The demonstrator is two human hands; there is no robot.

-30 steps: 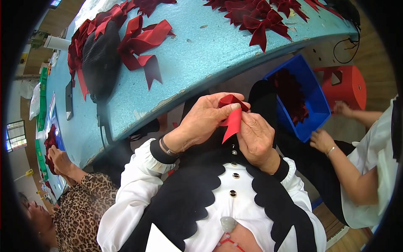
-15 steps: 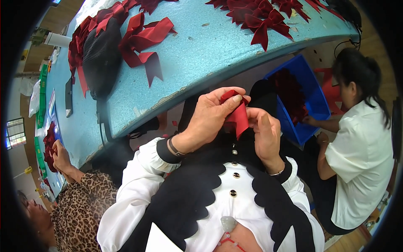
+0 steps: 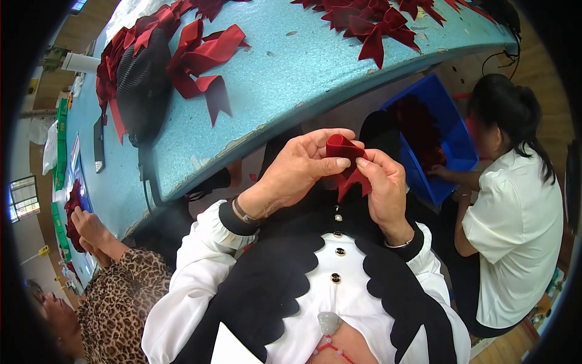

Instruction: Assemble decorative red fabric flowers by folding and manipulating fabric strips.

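Note:
Between my hands, above my lap and just off the table's near edge, is a dark red velvet ribbon (image 3: 347, 148), looped at the top with its notched tails hanging below. My left hand (image 3: 297, 167) pinches the loop from the left, thumb across its front and fingers behind. From the right, my right hand (image 3: 385, 185) grips the ribbon's other side between thumb and fingertips. The fingers behind the ribbon are partly hidden.
The blue table (image 3: 273, 79) bears a loose red ribbon (image 3: 203, 57), several red bows (image 3: 382, 30) and a black ribbed bundle (image 3: 143, 88). At right, a person in white (image 3: 515, 224) reaches into a blue bin (image 3: 451, 136). Another person's hand (image 3: 91, 227) holds red ribbon at left.
My right hand has moved up and now grips the ribbon beside my left thumb. The ribbon has turned, showing a rounded loop with two tails below.

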